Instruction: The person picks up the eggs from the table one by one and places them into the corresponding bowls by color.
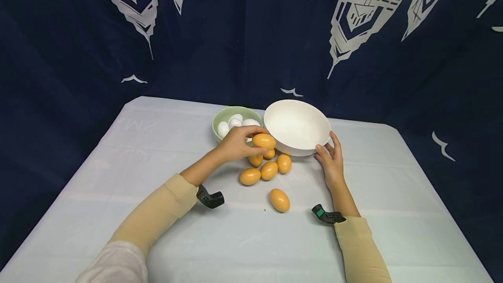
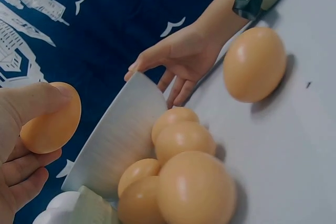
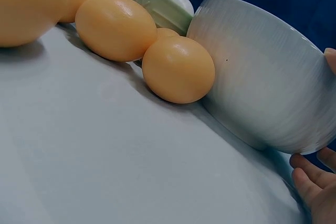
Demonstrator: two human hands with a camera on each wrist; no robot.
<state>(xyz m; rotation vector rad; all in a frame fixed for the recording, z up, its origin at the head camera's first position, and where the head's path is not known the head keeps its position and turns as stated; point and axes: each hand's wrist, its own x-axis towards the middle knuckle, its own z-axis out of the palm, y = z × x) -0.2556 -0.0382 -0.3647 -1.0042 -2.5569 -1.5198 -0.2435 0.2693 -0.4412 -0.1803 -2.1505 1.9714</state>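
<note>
My left hand (image 1: pixel 235 144) pinches a brown egg (image 1: pixel 264 141) between thumb and fingers, raised just in front of the two bowls. My right hand (image 1: pixel 334 165) holds the white bowl (image 1: pixel 296 123) at its right side, thumb at the rim and fingers low against the outside in the left wrist view. Nothing lies inside this bowl, which is tipped a little. Several brown eggs (image 1: pixel 269 170) cluster on the table before it, some partly hidden by my left hand. One more brown egg (image 1: pixel 279 200) lies apart, nearer to me.
A green bowl (image 1: pixel 226 112) with several white eggs (image 1: pixel 223 129) stands left of the white bowl, close beside it. White cloth covers the table (image 1: pixel 165 143). A dark blue curtain (image 1: pixel 220 47) with white building prints hangs behind the table's far edge.
</note>
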